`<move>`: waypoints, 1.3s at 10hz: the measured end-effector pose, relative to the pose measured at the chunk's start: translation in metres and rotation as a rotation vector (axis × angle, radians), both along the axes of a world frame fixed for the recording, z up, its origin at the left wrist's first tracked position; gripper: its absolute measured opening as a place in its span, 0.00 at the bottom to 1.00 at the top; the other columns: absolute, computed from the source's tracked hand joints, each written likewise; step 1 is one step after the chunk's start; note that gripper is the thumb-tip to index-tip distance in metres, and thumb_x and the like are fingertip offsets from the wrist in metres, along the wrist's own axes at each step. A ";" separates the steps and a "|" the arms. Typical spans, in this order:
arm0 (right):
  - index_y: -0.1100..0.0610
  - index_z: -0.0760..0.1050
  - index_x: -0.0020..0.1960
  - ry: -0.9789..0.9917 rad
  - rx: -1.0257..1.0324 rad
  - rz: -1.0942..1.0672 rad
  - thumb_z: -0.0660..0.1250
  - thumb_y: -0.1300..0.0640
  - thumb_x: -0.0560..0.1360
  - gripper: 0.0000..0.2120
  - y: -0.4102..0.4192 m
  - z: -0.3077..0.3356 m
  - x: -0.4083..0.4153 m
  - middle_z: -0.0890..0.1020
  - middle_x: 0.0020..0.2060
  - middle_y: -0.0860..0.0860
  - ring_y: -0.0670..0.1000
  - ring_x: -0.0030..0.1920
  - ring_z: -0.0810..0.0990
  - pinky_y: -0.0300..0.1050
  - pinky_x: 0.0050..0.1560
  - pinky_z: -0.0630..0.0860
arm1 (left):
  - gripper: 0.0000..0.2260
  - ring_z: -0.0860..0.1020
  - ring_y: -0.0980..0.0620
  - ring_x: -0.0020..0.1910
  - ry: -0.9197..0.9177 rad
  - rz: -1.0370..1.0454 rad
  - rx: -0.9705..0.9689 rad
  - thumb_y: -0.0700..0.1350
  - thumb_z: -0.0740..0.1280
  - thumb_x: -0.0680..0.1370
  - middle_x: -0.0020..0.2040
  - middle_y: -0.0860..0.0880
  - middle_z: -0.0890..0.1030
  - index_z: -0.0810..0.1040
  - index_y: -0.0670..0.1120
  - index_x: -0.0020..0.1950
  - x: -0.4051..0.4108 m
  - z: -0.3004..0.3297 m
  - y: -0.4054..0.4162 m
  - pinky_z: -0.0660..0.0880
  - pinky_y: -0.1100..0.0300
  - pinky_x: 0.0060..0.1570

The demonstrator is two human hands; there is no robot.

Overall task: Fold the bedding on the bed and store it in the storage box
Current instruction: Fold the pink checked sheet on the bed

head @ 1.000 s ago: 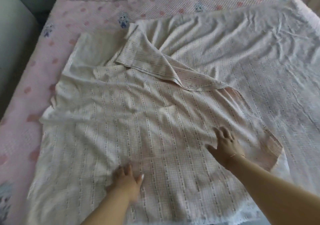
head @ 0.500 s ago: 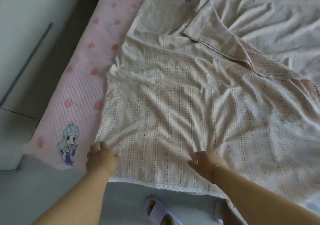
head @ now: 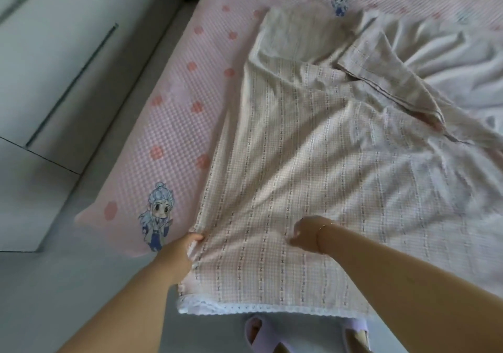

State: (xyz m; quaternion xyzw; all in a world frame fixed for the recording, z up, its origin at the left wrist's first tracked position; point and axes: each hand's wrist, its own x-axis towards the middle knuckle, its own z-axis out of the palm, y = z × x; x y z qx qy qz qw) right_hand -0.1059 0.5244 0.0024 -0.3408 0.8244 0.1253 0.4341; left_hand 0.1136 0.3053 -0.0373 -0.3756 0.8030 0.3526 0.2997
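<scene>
A pale checked blanket (head: 313, 178) with a white lace hem lies spread over the bed, rumpled, with one corner folded back at the upper right. Its near edge hangs over the bed's side. My left hand (head: 181, 252) grips the blanket's left edge near the bed's corner, fingers curled under the cloth. My right hand (head: 309, 234) pinches a bunch of the cloth a little to the right, and creases fan out from both grips. No storage box is in view.
A pink checked bed sheet (head: 174, 135) with red flowers and a cartoon figure covers the mattress. Pale cabinet fronts (head: 54, 53) stand to the left across a grey floor strip. My feet in lilac slippers (head: 258, 333) show below the hem.
Both hands slid from the middle of the blanket toward its near left edge and took hold of the cloth. My view swung left and down; the cloth now stretches taut from the grips.
</scene>
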 end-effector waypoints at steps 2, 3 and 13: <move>0.56 0.58 0.76 -0.313 0.103 -0.061 0.57 0.46 0.80 0.28 -0.037 -0.001 0.013 0.61 0.74 0.55 0.56 0.73 0.61 0.52 0.73 0.59 | 0.29 0.78 0.46 0.55 -0.031 -0.161 -0.039 0.45 0.68 0.78 0.64 0.41 0.74 0.62 0.53 0.77 -0.041 0.029 -0.014 0.75 0.58 0.53; 0.62 0.73 0.64 -0.270 0.181 -0.019 0.53 0.45 0.81 0.24 -0.048 -0.003 0.018 0.77 0.61 0.57 0.56 0.66 0.73 0.48 0.66 0.67 | 0.28 0.77 0.47 0.56 0.045 -0.145 -0.036 0.44 0.65 0.78 0.66 0.43 0.71 0.62 0.54 0.77 -0.071 0.048 -0.032 0.76 0.57 0.55; 0.58 0.73 0.51 0.008 -0.846 -1.706 0.61 0.55 0.79 0.06 -0.391 0.082 -0.076 0.78 0.31 0.55 0.51 0.28 0.75 0.43 0.33 0.74 | 0.02 0.78 0.48 0.45 0.328 -0.300 0.096 0.44 0.64 0.79 0.52 0.46 0.79 0.73 0.50 0.47 -0.212 0.147 -0.376 0.74 0.64 0.39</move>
